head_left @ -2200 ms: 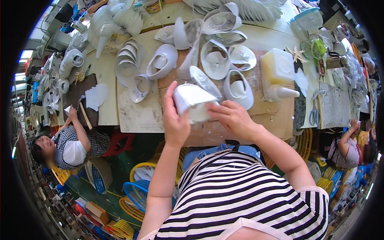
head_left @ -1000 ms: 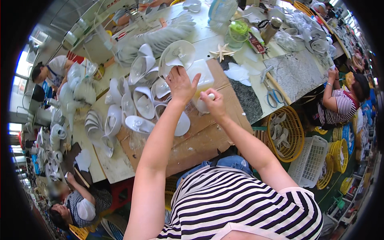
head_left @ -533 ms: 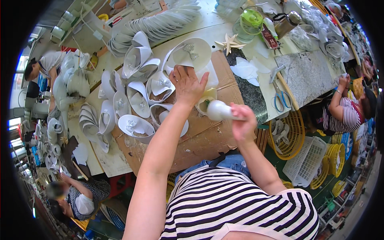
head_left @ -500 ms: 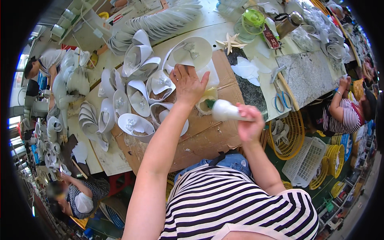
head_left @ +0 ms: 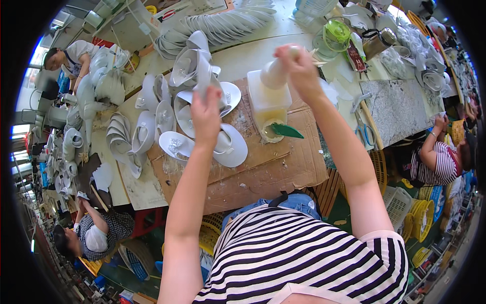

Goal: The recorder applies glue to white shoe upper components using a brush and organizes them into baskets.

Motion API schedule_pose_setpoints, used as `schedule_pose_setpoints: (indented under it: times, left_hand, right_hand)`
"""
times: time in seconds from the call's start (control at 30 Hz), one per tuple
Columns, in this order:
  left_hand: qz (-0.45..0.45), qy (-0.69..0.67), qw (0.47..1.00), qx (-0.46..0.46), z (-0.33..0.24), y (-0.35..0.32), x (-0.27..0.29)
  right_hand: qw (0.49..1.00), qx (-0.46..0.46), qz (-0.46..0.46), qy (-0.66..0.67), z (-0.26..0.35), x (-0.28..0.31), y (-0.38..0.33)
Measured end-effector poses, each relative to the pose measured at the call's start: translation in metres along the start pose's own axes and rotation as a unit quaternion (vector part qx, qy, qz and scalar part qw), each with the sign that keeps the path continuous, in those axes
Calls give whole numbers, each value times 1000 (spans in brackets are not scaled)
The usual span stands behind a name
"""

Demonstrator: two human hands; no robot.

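My left hand (head_left: 206,112) is closed on a white curved strap-like piece (head_left: 203,71), raised over other white looped pieces (head_left: 230,146) with glittery clear bits. Motion smears the piece and the fingertips. To the right, my right hand (head_left: 299,71) grips the narrow end of a white bulb-shaped object (head_left: 275,75), its thick end at the far part of a translucent box-shaped container (head_left: 272,104); I cannot tell whether they touch. Nearer me stands a small round pot (head_left: 267,134) with pale contents and a green flat-bladed tool (head_left: 287,130) leaning out.
Brown cardboard (head_left: 263,172) covers the near table. A long row of nested white pieces (head_left: 217,25) lies at the back. Blue-handled scissors (head_left: 363,133) and a wooden-handled hammer (head_left: 372,124) rest at right, near a green-lidded jar (head_left: 334,38). Co-workers sit on both sides.
My left hand has moved left with a white piece, uncovering the box-shaped container. My right hand has carried the white bulb-shaped object away from me, over the container. The green tool shows fully.
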State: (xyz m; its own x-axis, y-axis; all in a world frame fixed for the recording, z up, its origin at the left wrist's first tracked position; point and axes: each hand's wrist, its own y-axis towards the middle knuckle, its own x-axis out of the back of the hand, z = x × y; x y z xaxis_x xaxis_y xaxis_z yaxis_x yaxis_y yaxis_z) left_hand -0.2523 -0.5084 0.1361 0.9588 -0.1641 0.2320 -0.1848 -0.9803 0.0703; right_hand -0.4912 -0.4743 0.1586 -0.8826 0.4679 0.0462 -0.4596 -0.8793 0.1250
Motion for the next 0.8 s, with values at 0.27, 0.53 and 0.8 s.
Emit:
schedule_pose_setpoints:
  times: [0.27,0.53,0.8]
  left_hand:
    - [66,-300,916,258,-15,-135,113]
    - [24,-379,874,303,18,-184,125]
    - [35,-347,877,330,20,-197,110]
  right_hand:
    - [984,129,-6,-121,-5,24,-15]
    - [967,-142,152,-149,-72,79,-161]
    - [941,172,5,-292,-36,17,-161]
